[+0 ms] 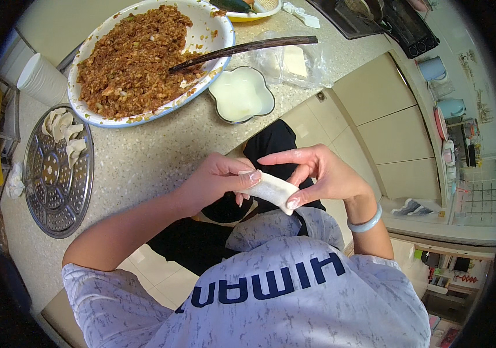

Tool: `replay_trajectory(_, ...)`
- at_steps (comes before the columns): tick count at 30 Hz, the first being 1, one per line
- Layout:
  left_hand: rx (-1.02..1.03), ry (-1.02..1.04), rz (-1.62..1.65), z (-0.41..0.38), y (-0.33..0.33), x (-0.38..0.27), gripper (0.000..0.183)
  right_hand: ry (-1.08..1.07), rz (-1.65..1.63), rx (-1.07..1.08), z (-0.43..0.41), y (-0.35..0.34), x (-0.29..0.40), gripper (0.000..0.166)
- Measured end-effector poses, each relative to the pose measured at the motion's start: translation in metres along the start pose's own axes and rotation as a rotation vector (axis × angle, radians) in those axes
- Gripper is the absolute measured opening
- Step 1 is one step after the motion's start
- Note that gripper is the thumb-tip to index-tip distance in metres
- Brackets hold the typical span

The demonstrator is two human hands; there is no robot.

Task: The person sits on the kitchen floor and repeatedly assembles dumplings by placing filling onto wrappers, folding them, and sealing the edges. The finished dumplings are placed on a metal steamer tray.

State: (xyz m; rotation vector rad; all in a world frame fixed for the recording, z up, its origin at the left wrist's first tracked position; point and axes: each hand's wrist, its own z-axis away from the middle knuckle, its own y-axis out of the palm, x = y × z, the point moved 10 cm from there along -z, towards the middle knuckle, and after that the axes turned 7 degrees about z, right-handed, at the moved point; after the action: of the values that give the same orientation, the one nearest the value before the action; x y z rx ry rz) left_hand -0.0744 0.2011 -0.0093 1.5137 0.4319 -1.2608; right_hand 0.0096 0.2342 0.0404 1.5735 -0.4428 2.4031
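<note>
A rolled dough wrapper [269, 189], probably around some filling, is held in the air before my body, just off the counter's edge. My left hand [224, 174] pinches one end, its thumb lying on top. At the other end, the thumb and fingers of my right hand [320, 174] grip the dough, while the index finger is stretched out apart from it. A large enamel basin [226, 37] of brown minced filling [139, 65] stands beyond my hands, with dark chopsticks [248, 51] resting in it. Nearer sits a flower-shaped bowl [241, 93] of pale liquid.
Several folded dumplings [63, 128] lie on a perforated metal steamer plate [58, 191] at the left. A paper roll [41, 80] stands behind it. Beyond the small bowl are wrappers in a plastic bag [293, 61], a yellow-rimmed basket [252, 17] and a stove [352, 17].
</note>
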Motion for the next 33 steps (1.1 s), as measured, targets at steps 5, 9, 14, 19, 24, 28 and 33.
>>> replay_trajectory(5,0.088,-0.089,0.303,0.003,0.014,-0.007,0.036,-0.008,-0.43,-0.011,0.0,-0.003,-0.012,0.084)
replay_trajectory(9,0.09,-0.023,0.482,0.002,0.01,-0.004,0.053,-0.099,-0.492,-0.081,-0.002,-0.009,-0.005,0.08)
replay_trajectory(14,0.006,0.076,0.489,0.001,-0.009,-0.003,0.041,-0.174,-0.384,-0.355,0.003,-0.021,0.0,0.07)
replay_trajectory(19,-0.165,0.149,0.468,0.002,-0.02,-0.01,0.045,-0.204,-0.176,-0.72,0.012,-0.025,0.003,0.059)
replay_trajectory(24,-0.246,0.164,0.348,0.005,-0.022,-0.017,0.046,-0.28,-0.003,-0.906,0.016,-0.016,0.018,0.054)
replay_trajectory(28,-0.274,0.197,0.316,0.007,-0.022,-0.021,0.046,-0.294,-0.012,-0.898,0.012,-0.013,0.02,0.054)
replay_trajectory(33,-0.299,0.218,0.278,0.008,-0.022,-0.025,0.045,-0.28,-0.101,-0.843,0.007,-0.011,0.011,0.056)
